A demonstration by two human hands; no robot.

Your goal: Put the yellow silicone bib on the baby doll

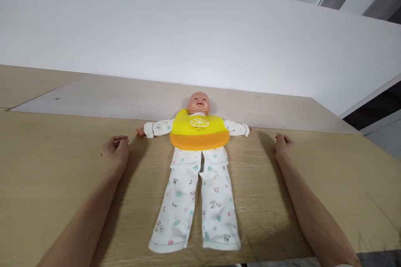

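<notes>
A baby doll (198,102) lies on its back in the middle of a wooden table (46,175), arms stretched out sideways. It wears a yellow and orange bib (199,133) with a lemon print, and white patterned pyjamas (194,200) whose legs reach toward the near edge. My left hand (116,149) rests on the table left of the doll's arm, fingers curled under. My right hand (283,144) rests on the table right of the doll, fingers curled. Neither hand touches the doll.
A lighter board (125,98) lies behind the doll, against a white wall (188,29). The table's near edge runs along the bottom right, with grey floor (382,256) below it.
</notes>
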